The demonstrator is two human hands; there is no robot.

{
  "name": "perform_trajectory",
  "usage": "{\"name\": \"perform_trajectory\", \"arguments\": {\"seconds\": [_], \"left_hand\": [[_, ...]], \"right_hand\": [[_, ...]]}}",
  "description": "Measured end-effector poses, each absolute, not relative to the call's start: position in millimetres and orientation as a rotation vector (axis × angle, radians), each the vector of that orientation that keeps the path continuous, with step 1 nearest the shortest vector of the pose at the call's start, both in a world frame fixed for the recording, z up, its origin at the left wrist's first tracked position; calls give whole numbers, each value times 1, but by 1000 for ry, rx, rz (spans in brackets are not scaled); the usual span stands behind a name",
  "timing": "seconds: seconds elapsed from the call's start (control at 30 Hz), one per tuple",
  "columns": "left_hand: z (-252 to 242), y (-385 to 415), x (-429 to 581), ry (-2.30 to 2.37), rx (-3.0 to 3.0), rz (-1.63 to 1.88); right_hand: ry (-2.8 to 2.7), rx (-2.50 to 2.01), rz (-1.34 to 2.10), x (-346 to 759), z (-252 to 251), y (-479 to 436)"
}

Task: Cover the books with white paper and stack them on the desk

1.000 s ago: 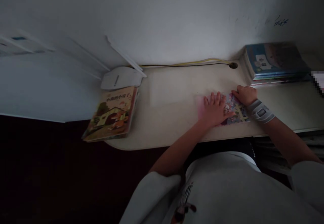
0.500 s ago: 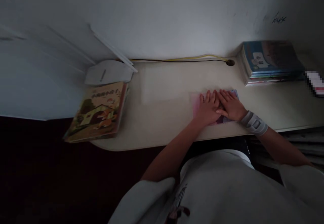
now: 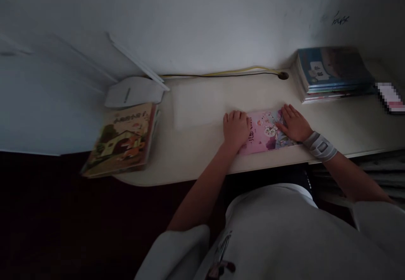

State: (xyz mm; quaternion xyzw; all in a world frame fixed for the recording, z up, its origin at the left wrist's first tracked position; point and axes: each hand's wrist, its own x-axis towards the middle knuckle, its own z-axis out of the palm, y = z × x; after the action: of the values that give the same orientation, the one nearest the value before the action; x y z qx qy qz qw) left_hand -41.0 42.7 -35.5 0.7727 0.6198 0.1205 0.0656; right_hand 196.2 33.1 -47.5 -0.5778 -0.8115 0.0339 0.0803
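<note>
A pink picture book (image 3: pixel 262 131) with flowers and small white animals on its cover lies shut on the white desk, close to the front edge. At its left edge rests my left hand (image 3: pixel 236 130), fingers curled down and thumb side against the cover; the fingertips are hidden. My right hand (image 3: pixel 294 124) lies flat on the right end of the cover, fingers stretched out and thumb apart. A grey band (image 3: pixel 322 146) is around the right wrist.
A stack of picture books (image 3: pixel 122 138) overhangs the desk's left end, in front of a white router (image 3: pixel 134 92). At the back right sits a pile of blue-covered books (image 3: pixel 335 69), beside a phone (image 3: pixel 390 96). Cables (image 3: pixel 221 74) run along the wall to a desk hole (image 3: pixel 283 75).
My hands have moved apart: the left slid to the left edge of the picture book and its fingers curled, while the right stays flat on the right end. More of the cover shows.
</note>
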Motion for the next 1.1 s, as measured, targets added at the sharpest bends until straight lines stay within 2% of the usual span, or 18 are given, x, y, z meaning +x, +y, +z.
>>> {"name": "perform_trajectory", "arguments": {"seconds": [0.2,0.5,0.7,0.9,1.1], "left_hand": [[-25,72,-35,1871,2311,364],[-13,94,-35,1798,2341,124],[-10,106,-33,1621,2135,112],[-7,96,-42,1438,2028,349],[4,83,-46,1287,1638,874]], "right_hand": [[-2378,-1710,80,194,-52,33],[-2339,-1671,15,193,-55,31],[-2309,-1647,5,194,-61,32],[-2004,-1670,169,195,-58,24],[-1507,-1569,625,205,-29,10]]}}
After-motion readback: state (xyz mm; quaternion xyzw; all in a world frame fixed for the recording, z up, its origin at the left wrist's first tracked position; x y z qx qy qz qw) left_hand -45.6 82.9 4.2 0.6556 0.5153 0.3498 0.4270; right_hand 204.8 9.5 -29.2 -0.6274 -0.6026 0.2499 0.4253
